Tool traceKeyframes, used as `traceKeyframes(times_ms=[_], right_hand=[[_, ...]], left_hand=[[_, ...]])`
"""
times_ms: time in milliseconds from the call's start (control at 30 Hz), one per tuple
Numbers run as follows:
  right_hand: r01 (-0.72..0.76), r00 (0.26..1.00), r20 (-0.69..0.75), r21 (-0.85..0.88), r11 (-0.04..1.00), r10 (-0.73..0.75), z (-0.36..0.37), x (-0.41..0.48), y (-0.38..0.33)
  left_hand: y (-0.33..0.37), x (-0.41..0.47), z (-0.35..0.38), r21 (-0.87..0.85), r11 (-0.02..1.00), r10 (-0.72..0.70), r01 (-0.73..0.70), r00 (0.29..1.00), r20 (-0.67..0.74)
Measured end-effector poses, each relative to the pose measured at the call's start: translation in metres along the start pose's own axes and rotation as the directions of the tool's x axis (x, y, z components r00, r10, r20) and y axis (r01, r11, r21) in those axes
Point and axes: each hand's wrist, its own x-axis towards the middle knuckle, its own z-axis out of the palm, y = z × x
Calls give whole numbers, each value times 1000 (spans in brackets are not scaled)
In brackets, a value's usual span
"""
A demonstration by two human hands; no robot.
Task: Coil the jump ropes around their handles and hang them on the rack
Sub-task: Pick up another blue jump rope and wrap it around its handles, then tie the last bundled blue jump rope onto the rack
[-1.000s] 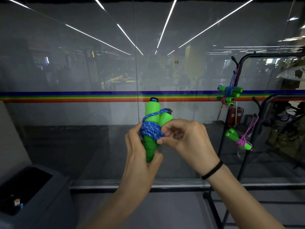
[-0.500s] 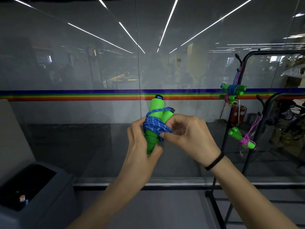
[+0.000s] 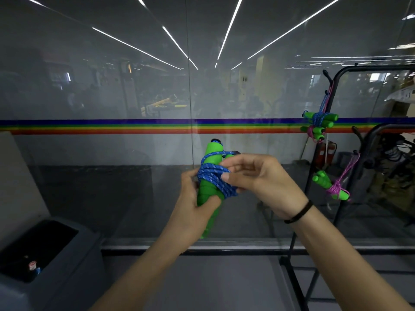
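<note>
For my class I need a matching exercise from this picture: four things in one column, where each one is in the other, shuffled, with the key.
Things
1. blue jump rope
2. purple jump rope
3. black wristband
4. grey bin

Places
A. lower left corner of the view
B. hanging on the rack
C. gripped by the left hand
D. round the right wrist

Pairs: 1-C, 2-B, 3-D, 4-A

Gym/fitness rm: rack (image 3: 313, 153) w/ coiled jump ropes (image 3: 318, 124) (glass wall (image 3: 112, 86)).
</note>
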Motion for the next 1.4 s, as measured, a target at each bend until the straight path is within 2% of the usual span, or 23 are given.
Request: traceKeyframes(times_ms=[400,467,533,600,700,767,833,900,967,1033,1100,1200,1233,1300,1400], right_hand=[[-127,978,156,-79,989,138,-5,7,6],[-92,988,113,-90,992,102,-6,8,5],[-30,999,34,-59,998,32,-6,10,4],[23,999,-26,1,1000,-23,-5,12,3],[87,991,-106,94,992,-77,-6,13,-2],[130,981,-160,128,983,-109,-10,13,-6],[166,972,-179,69,984,-151,-14,13,-9],[205,957,-215,24,979,-195,-16,13,-9],[245,936,-267,30,969,-229,-18,15,-10],[258,930,-282,45,965,-235,-19,18,-10],[232,947,-240,39,972,-216,-17,21,-10],[159,976,-148,-12,987,-159,-10,24,-5],[135,983,-120,-30,990,-138,-7,25,-2],[103,991,-74,-64,993,-108,-3,25,6],[98,994,-45,-82,992,-102,1,22,14]], left_hand=[[-9,-8,3,-65,992,-103,106,994,42],[-11,-9,4,-130,973,-191,193,981,30],[-9,-9,4,-240,910,-334,338,941,58],[-6,-9,5,-399,779,-454,485,874,175],[-11,-5,3,-643,424,-586,638,734,342],[-18,0,-3,-775,125,-599,619,670,438],[-25,3,-9,-811,-86,-563,579,643,519],[-30,3,-13,-778,-195,-510,597,616,600],[-36,1,-13,-741,-245,-437,625,612,660],[-41,-1,-11,-694,-252,-372,674,595,713],[-45,-4,-8,-647,-193,-398,738,543,739],[-52,-5,-6,-491,118,-517,863,475,712],[-53,-5,-6,-419,194,-541,887,453,709],[-54,-3,-3,-307,303,-586,902,430,686],[-60,-2,4,-189,444,-680,876,466,566]])
